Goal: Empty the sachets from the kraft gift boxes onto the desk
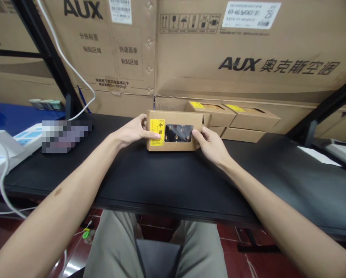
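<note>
A small kraft cardboard box lies flat on the black table, between my hands. It has a yellow label with black characters and a dark window showing small gold-coloured items. My left hand grips its left end, thumb on the label. My right hand holds its right end, where a cardboard flap stands out. Just behind it are several similar boxes with yellow labels, stacked and partly hidden.
The black table runs across the view. A pixelated object and white equipment with a cable sit at left. White paper lies at right. Large AUX cartons stand behind the table.
</note>
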Tool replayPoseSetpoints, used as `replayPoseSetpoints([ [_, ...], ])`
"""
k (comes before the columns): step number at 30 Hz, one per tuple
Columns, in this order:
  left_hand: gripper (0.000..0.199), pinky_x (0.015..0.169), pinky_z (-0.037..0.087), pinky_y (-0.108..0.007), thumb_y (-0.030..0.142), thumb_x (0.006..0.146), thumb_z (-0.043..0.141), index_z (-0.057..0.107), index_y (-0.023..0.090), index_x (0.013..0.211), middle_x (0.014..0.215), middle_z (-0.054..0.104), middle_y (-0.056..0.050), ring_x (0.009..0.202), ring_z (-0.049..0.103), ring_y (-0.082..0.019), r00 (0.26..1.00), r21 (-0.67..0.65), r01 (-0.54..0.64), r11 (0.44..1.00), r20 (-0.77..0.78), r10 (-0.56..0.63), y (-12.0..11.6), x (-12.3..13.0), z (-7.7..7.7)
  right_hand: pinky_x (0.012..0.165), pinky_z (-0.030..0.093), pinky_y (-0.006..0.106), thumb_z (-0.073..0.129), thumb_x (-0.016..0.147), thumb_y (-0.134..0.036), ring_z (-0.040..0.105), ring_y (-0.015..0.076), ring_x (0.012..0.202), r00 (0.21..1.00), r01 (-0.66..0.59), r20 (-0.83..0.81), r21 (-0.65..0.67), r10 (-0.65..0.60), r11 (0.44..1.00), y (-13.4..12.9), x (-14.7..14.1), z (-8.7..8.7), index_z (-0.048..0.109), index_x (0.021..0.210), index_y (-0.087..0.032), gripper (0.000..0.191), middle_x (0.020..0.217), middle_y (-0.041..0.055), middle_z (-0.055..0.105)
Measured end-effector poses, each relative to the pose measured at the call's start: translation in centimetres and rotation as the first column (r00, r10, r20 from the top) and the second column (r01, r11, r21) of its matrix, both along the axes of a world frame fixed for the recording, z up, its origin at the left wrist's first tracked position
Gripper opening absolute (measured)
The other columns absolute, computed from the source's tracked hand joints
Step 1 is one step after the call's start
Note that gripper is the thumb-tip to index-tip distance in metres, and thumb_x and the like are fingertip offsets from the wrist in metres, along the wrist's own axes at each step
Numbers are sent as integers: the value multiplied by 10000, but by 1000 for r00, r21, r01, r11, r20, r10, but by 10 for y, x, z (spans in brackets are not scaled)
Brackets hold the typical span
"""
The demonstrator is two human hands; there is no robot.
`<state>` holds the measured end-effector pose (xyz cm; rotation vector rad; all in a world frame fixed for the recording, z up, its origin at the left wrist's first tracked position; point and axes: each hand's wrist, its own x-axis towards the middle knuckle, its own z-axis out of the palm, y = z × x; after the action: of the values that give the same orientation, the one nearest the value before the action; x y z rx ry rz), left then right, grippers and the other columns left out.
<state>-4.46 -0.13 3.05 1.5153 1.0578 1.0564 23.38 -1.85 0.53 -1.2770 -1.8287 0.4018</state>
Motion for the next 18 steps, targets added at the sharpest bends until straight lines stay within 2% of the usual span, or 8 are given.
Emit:
replayPoseSetpoints([
  [6,703,1147,494,-565,202,501,991,622,178,1098,1166,782,-116,1183,723,-315,1000,15,2,1000,5,-2,2,1,-2,722,399,347,473,938,-613,450,161,713,1000,8,15,7,-8,1000,2,1,-1,424,718,-238,437,715,-4,495],
  [8,699,1137,508,-565,220,497,998,642,176,1097,1178,789,-123,1187,724,-327,1000,21,-21,1000,-8,21,2,0,-2,728,408,351,479,931,-623,466,166,721,1000,0,6,0,0,1000,3,2,-2,429,719,-237,442,724,3,519],
  [11,669,1120,532,-554,260,525,993,686,176,1114,1252,782,-134,1213,716,-346,995,58,-94,994,33,92,2,-3,-1,795,451,378,493,928,-625,545,194,807,997,-66,-41,-32,64,997,4,2,-4,540,809,-220,425,841,38,633],
  [13,636,1121,537,-537,281,550,982,715,170,1117,1289,775,-138,1235,710,-348,993,66,-86,994,86,80,3,-5,-1,839,473,397,496,935,-612,577,209,869,993,-98,-68,-44,95,994,5,2,-6,590,885,-209,417,919,54,673],
  [15,617,1125,538,-521,287,554,981,736,161,1105,1293,778,-139,1244,710,-345,992,56,-54,997,118,47,3,-7,-1,838,487,404,493,937,-608,574,206,861,994,-89,-74,-45,86,995,6,2,-7,579,869,-209,414,908,52,667],
  [18,615,1134,534,-517,307,547,991,757,160,1096,1287,785,-136,1244,712,-341,989,57,-80,995,127,72,5,-8,-2,810,509,409,491,933,-611,565,199,821,995,-72,-71,-52,68,996,8,2,-8,540,815,-216,414,851,41,634],
])
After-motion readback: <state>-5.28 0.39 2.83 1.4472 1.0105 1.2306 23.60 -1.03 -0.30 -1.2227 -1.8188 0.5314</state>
